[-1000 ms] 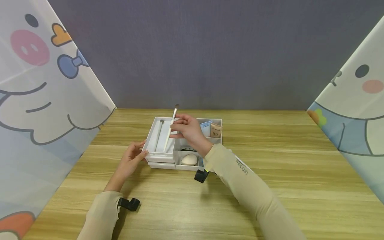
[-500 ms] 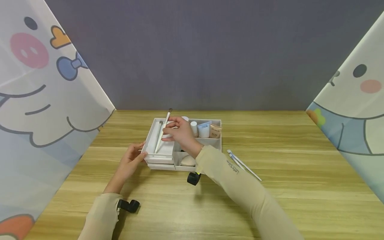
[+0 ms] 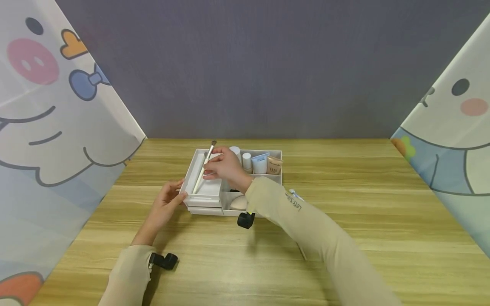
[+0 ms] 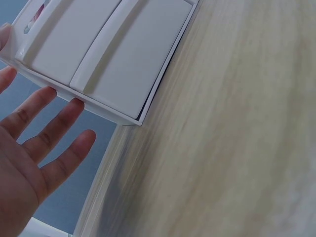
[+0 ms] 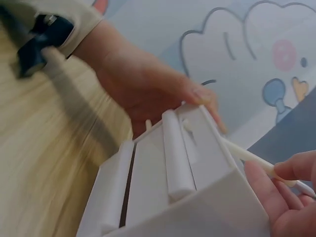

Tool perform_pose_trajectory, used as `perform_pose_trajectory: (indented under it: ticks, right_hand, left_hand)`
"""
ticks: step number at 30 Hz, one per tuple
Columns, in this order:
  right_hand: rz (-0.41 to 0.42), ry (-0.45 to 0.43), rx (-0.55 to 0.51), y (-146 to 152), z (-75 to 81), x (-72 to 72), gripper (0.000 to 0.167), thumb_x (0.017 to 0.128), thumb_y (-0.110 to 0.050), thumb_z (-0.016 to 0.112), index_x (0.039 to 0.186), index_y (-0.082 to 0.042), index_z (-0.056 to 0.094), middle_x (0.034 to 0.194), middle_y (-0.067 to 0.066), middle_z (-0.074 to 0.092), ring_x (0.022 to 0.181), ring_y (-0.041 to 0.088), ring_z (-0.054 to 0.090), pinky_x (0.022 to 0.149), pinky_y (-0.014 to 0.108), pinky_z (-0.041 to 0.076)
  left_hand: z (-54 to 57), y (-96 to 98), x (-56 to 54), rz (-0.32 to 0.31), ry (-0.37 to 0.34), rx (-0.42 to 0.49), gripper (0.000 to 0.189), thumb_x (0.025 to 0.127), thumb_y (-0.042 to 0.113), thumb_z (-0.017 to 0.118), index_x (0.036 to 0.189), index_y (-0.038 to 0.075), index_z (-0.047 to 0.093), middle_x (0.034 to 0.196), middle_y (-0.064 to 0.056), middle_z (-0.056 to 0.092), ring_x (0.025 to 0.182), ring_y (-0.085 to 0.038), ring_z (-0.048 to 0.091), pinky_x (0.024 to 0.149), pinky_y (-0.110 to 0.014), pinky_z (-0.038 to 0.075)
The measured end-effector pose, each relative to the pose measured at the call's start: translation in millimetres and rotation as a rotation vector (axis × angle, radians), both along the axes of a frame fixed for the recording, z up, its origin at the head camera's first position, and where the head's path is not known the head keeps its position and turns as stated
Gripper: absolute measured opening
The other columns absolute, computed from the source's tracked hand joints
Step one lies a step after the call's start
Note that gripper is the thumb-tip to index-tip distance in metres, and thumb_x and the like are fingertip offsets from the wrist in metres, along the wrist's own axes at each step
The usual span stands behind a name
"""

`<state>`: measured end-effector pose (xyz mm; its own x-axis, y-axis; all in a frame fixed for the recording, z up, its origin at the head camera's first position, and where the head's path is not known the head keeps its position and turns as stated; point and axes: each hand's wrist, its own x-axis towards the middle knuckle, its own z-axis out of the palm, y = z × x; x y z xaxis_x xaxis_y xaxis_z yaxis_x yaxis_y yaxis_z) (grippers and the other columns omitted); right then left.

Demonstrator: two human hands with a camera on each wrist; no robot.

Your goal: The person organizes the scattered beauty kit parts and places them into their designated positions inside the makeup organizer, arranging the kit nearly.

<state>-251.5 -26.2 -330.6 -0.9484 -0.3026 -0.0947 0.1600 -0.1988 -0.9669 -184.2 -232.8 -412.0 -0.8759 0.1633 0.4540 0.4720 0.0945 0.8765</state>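
My right hand [image 3: 226, 166] pinches a slim white makeup brush [image 3: 199, 180] over the left tray of a white organizer [image 3: 281, 180]. The brush slants, dark bristles up and handle end low near the tray's front. Beside it in that tray lies a second makeup brush [image 3: 205, 154], partly covered by the held one. At the organizer's front left corner is my left hand [image 3: 168, 200], thumb against the front rim and fingers along the side. In the left wrist view its fingers [image 4: 61, 121] are fairly straight and spread, some fingertips right at the organizer's edge, beside two drawers [image 4: 136, 54].
Behind my right hand, the organizer's back row holds a white-capped bottle [image 3: 246, 161], a pale blue tube [image 3: 260, 163] and a beige tube [image 3: 273, 166]. A cream makeup sponge [image 3: 238, 203] sits in front. More brushes [image 3: 294, 193] lie on the table, mostly under the right sleeve.
My right hand has moved left with the brush, lowering its handle into the left tray beside the other brush. The back-row bottles have come into view. My left hand has stayed put.
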Motion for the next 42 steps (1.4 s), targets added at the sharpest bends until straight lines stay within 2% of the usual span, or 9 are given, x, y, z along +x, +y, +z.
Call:
perform_pose_trajectory:
  ticks: [6, 10, 14, 18, 24, 33, 37, 42]
  right_hand:
    - [0.071, -0.059, 0.071, 0.0, 6.0, -4.5, 0.052, 0.087, 0.018, 0.058, 0.134, 0.006, 0.037, 0.090, 0.017, 0.060, 0.061, 0.019, 0.064, 0.065, 0.031, 0.060]
    - [0.130, -0.107, 0.098, 2.2, 8.3, -8.6, 0.055, 0.089, 0.017, 0.058, 0.138, 0.007, 0.035, 0.086, 0.017, 0.060, 0.060, 0.019, 0.064, 0.065, 0.032, 0.060]
    - [0.189, -0.126, 0.116, 4.3, 10.5, -10.8, 0.056, 0.091, 0.016, 0.057, 0.141, 0.008, 0.034, 0.083, 0.019, 0.060, 0.059, 0.019, 0.063, 0.065, 0.032, 0.060]
    - [0.211, -0.127, 0.116, 4.6, 10.8, -12.1, 0.055, 0.092, 0.015, 0.056, 0.141, 0.009, 0.035, 0.083, 0.018, 0.060, 0.059, 0.018, 0.064, 0.064, 0.031, 0.060]
    - [0.214, -0.110, 0.103, 5.2, 8.8, -13.0, 0.052, 0.093, 0.015, 0.056, 0.141, 0.009, 0.037, 0.083, 0.016, 0.060, 0.060, 0.018, 0.063, 0.065, 0.030, 0.060]
    - [0.220, -0.050, 0.052, 10.8, 4.5, -10.5, 0.050, 0.092, 0.013, 0.057, 0.139, 0.007, 0.042, 0.089, 0.014, 0.060, 0.072, 0.020, 0.065, 0.075, 0.033, 0.059]
    - [0.234, 0.003, -0.003, 17.7, 3.9, -7.1, 0.047, 0.094, 0.014, 0.056, 0.139, 0.010, 0.042, 0.092, 0.014, 0.061, 0.076, 0.020, 0.065, 0.079, 0.037, 0.059]
    - [0.248, 0.027, -0.085, 30.9, 9.8, -0.6, 0.049, 0.095, 0.015, 0.053, 0.141, 0.012, 0.039, 0.095, 0.014, 0.061, 0.079, 0.020, 0.065, 0.086, 0.043, 0.057]
  left_hand:
    - [-1.2, -0.7, 0.3, 0.000, -0.002, -0.002, 0.024, 0.094, -0.018, 0.049, 0.117, -0.014, 0.046, 0.122, 0.016, 0.062, 0.091, -0.003, 0.062, 0.068, -0.020, 0.053]
    - [-1.1, 0.0, -0.4, 0.005, -0.004, -0.012, 0.024, 0.095, -0.016, 0.050, 0.119, -0.013, 0.046, 0.121, 0.017, 0.062, 0.092, -0.002, 0.062, 0.068, -0.020, 0.053]
    - [-1.2, 0.6, -1.0, 0.008, -0.001, -0.018, 0.025, 0.095, -0.017, 0.050, 0.119, -0.013, 0.046, 0.121, 0.018, 0.062, 0.093, -0.002, 0.062, 0.068, -0.019, 0.053]
    - [-0.8, 1.1, -0.8, 0.017, -0.006, -0.024, 0.026, 0.095, -0.017, 0.050, 0.120, -0.013, 0.046, 0.121, 0.019, 0.061, 0.094, -0.001, 0.061, 0.069, -0.019, 0.053]
    - [1.1, 2.4, -0.4, 0.049, -0.031, -0.059, 0.024, 0.096, -0.014, 0.051, 0.119, -0.013, 0.045, 0.118, 0.021, 0.062, 0.094, 0.000, 0.061, 0.070, -0.018, 0.053]
    - [0.5, 0.6, -0.9, 0.025, -0.014, -0.029, 0.024, 0.095, -0.016, 0.050, 0.118, -0.011, 0.049, 0.118, 0.018, 0.063, 0.094, -0.001, 0.061, 0.070, -0.018, 0.053]
    - [0.8, -0.2, 0.5, 0.033, -0.021, -0.045, 0.023, 0.095, -0.015, 0.051, 0.117, -0.010, 0.049, 0.118, 0.019, 0.062, 0.093, -0.001, 0.061, 0.070, -0.018, 0.053]
    - [1.8, -0.4, 1.5, 0.041, -0.026, -0.055, 0.023, 0.095, -0.016, 0.051, 0.117, -0.008, 0.050, 0.119, 0.019, 0.061, 0.093, -0.001, 0.061, 0.070, -0.019, 0.053]
